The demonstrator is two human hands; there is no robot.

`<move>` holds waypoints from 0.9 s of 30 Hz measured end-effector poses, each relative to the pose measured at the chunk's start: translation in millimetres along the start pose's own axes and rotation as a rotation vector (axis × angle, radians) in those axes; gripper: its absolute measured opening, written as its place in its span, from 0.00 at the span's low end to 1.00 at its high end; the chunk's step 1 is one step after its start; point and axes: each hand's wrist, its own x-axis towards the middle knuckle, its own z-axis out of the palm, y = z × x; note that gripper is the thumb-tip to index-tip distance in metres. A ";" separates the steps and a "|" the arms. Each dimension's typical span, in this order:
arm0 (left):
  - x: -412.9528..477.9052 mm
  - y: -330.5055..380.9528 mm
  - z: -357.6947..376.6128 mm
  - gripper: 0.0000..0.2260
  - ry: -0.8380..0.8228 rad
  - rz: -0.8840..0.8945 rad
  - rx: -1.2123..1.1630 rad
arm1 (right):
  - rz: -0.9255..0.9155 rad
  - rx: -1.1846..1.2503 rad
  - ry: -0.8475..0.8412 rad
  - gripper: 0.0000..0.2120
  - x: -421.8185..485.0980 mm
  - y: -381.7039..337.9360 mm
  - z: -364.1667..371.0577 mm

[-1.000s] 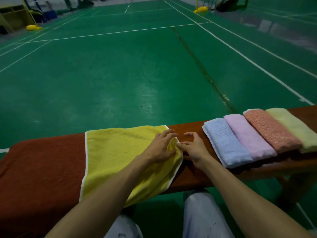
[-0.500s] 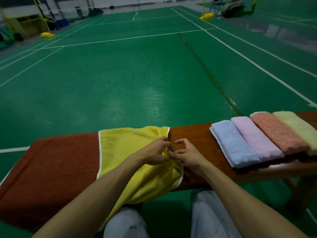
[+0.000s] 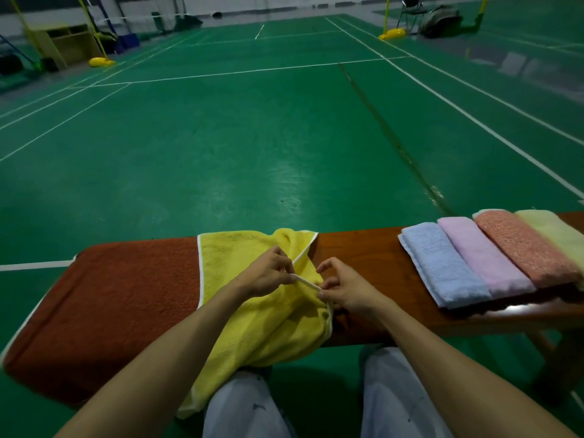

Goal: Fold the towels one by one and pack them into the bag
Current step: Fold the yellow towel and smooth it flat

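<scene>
Fingers (image 3: 284, 266) of the left hand (image 3: 268, 275) were curled, thumb and forefinger pinching the white hem (image 3: 305, 282) of the yellow towel (image 3: 252, 327). The right hand (image 3: 346, 290) pinched the same hem just beside it, with the other fingers bent and lifted a little. A short run of hem was drawn taut between the two hands.

The yellow towel lay unfolded and rumpled across the counter (image 3: 357, 248). Its far right corner was bunched up and its near part hung over the front edge toward the person's left knee (image 3: 246, 403). Both knees were in pale trousers.

Left of the yellow towel, and partly under it, a brown towel (image 3: 110, 305) was spread flat. It covered the left end of the counter and draped over its near edge.

To the right, beyond a bare stretch of wood, four folded towels lay side by side, each touching the next:
- blue towel (image 3: 442, 267)
- lilac towel (image 3: 483, 257)
- salmon towel (image 3: 524, 248)
- pale yellow towel (image 3: 557, 232), cut off by the frame edge

Beyond the counter was a green court floor (image 3: 252, 137) with white lines. Yellow post bases stood at the far left and far right, too distant for detail.
</scene>
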 end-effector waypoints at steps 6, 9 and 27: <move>-1.2 -7.1 -1.2 0.03 0.030 -0.046 0.015 | -0.022 -0.226 0.124 0.18 7.0 -2.8 8.7; -3.2 -10.2 -2.8 0.03 0.027 -0.057 0.009 | -0.043 -0.336 0.148 0.19 6.7 -4.9 10.2; -37.2 -48.8 -28.5 0.11 0.053 -0.149 -0.289 | 0.051 0.101 -0.071 0.12 14.6 -7.1 13.2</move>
